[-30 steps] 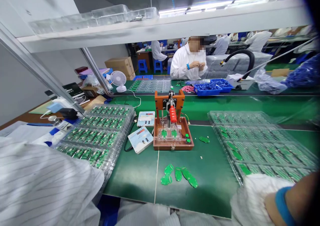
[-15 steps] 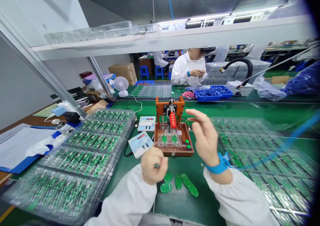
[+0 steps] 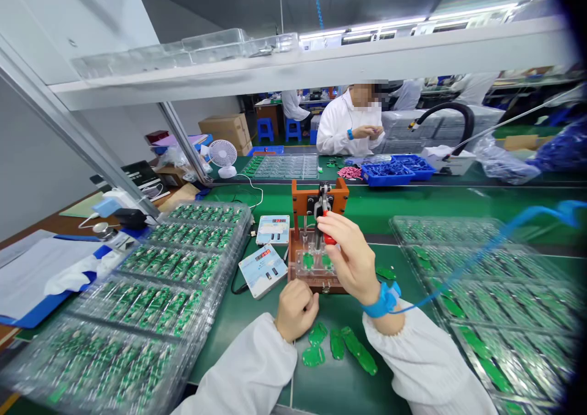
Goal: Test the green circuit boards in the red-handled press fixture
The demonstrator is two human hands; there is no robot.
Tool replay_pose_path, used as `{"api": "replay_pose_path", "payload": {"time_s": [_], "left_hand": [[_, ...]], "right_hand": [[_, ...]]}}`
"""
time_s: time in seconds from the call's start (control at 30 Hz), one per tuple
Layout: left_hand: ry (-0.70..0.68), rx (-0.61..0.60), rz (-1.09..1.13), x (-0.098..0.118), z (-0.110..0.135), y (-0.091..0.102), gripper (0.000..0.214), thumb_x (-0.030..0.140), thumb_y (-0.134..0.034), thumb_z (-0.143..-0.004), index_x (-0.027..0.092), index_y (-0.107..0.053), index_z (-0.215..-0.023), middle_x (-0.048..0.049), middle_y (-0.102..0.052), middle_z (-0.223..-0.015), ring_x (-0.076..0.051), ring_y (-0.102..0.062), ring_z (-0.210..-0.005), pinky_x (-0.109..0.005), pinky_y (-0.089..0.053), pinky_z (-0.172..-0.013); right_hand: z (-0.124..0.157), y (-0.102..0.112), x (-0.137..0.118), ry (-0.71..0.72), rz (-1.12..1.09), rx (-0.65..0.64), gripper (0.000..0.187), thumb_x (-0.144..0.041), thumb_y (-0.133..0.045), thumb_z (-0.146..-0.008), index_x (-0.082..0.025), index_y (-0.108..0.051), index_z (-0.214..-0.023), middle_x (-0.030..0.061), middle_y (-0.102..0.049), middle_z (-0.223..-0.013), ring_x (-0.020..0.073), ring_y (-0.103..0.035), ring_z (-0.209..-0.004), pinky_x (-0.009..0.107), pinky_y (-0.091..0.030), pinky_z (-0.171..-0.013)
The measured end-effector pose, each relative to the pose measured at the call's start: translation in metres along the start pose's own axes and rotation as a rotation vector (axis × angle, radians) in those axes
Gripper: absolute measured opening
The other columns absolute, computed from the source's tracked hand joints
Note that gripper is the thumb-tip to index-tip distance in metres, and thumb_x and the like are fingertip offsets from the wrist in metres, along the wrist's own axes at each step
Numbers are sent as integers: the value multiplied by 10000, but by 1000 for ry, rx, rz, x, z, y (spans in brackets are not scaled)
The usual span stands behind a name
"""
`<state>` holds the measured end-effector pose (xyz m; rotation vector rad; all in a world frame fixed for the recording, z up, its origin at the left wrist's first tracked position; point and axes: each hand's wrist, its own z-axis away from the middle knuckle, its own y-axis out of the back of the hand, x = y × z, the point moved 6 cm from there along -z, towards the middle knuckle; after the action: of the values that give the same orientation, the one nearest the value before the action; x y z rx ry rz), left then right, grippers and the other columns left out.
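My right hand (image 3: 353,259), with a blue wrist strap (image 3: 383,300), is closed around the red handle (image 3: 329,238) of a toggle clamp on an orange-framed test fixture (image 3: 301,202). Under the clamp, a clear plate (image 3: 301,268) shows green circuit boards (image 3: 308,260), partly covered by my fingers. In front of the fixture, my left hand (image 3: 296,312) is curled closed above the green mat; whatever is inside its fingers is hidden. Just right of it lie several loose green boards (image 3: 337,343). Two display boxes, a nearer one (image 3: 262,271) and a farther one (image 3: 273,230), sit left of the fixture.
Stacked clear trays of boards (image 3: 183,280) fill the left side; another tray (image 3: 486,286) lies at the right. One loose board (image 3: 385,272) rests beside the fixture. Across the bench are a fan (image 3: 222,154), blue bins (image 3: 387,172) and a seated co-worker (image 3: 343,121). A shelf (image 3: 275,73) spans overhead.
My right hand has moved left from beside the fixture and closed on the red clamp handle. My left hand stays closed near the fixture's front. The view has shifted slightly.
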<state>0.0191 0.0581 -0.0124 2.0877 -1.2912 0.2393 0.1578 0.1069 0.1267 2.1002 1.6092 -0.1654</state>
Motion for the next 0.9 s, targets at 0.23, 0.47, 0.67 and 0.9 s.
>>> {"api": "replay_pose_path", "payload": {"time_s": [0.23,0.47,0.67,0.9], "left_hand": [[31,14,28,-2,-1,0,377,53,-568,-937,210,-324,-696,24,-488,-631,-138,-462,-638,-293,-362,-617],[46,4,30,-1,-1,1,389,82,-557,-951,215,-323,-669,20,-487,-609,-140,-476,-624,-306,-364,-603],[55,0,33,-2,-2,0,389,87,-555,-957,211,-317,-675,23,-477,-610,-139,-470,-621,-307,-354,-604],[58,3,41,0,-3,2,385,64,-566,-946,206,-311,-694,28,-482,-626,-134,-466,-630,-298,-345,-617]], "right_hand": [[10,-12,6,20,21,143,348,-229,-497,-1057,-272,-556,-1397,87,-639,-1402,254,-525,-1407,502,-515,-1120],[12,-19,13,-10,4,150,331,-290,-439,-1073,-317,-510,-1396,89,-602,-1437,282,-476,-1453,603,-484,-1136],[13,-22,11,-12,1,180,350,-261,-417,-1070,-308,-493,-1408,96,-632,-1366,282,-497,-1437,600,-497,-1124],[4,-10,9,107,121,186,326,-310,-411,-1086,-281,-543,-1382,97,-697,-1248,278,-610,-1296,509,-571,-987]]}}
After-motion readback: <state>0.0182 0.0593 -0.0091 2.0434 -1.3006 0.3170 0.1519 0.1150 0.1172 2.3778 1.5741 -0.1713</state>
